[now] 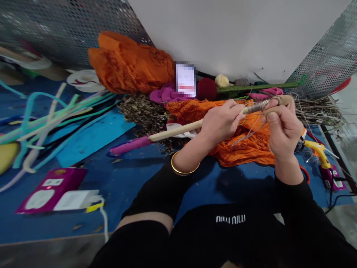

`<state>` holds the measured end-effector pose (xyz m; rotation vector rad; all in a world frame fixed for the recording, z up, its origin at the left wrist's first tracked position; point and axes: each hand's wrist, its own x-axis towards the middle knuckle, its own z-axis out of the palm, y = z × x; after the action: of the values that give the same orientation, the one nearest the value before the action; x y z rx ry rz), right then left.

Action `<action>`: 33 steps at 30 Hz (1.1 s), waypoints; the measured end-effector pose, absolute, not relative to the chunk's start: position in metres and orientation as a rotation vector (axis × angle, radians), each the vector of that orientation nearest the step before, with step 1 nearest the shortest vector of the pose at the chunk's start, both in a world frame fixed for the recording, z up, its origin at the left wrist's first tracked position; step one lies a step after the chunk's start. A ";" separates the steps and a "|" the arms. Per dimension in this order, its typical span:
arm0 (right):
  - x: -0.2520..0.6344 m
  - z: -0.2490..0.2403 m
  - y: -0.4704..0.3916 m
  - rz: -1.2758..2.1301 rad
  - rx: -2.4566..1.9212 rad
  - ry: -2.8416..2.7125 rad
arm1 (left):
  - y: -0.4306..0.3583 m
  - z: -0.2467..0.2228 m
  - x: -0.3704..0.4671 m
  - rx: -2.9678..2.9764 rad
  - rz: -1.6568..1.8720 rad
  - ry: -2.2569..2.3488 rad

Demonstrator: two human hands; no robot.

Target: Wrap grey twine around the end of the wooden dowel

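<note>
My left hand [221,121] is wrapped round a pale wooden stick [178,130], which slants up to the right. Pink wrapping with a dark blue edge covers the stick's lower left end [131,146]. Near the upper right end, grey-brown thread [257,107] is wound round it in close turns. My right hand [284,124] is closed in a pinch on the thread at that end, and loose strands [248,137] hang below. Beneath both hands lies crumpled orange cloth [237,152].
Foam-like coloured strips [52,119] and a blue sheet [97,136] lie left. A power strip [52,190] with a white plug is nearer. Dried plant stems [142,111], a lit phone [186,80] and yarn balls [206,88] line the back. A yellow glue gun [318,150] lies right.
</note>
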<state>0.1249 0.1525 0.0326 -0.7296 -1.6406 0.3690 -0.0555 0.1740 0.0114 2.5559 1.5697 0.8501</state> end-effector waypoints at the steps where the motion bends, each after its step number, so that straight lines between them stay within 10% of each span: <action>1: 0.128 0.034 0.153 0.371 -0.739 -1.649 | 0.174 0.011 -0.056 2.554 0.844 1.557; 33: 0.143 0.037 0.172 0.616 -0.794 -1.815 | 0.166 0.011 -0.057 2.767 0.935 1.343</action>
<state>0.1428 0.1724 0.0368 -0.7938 -1.8155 0.6156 -0.0573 0.1659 0.0111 2.7667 1.3426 0.9351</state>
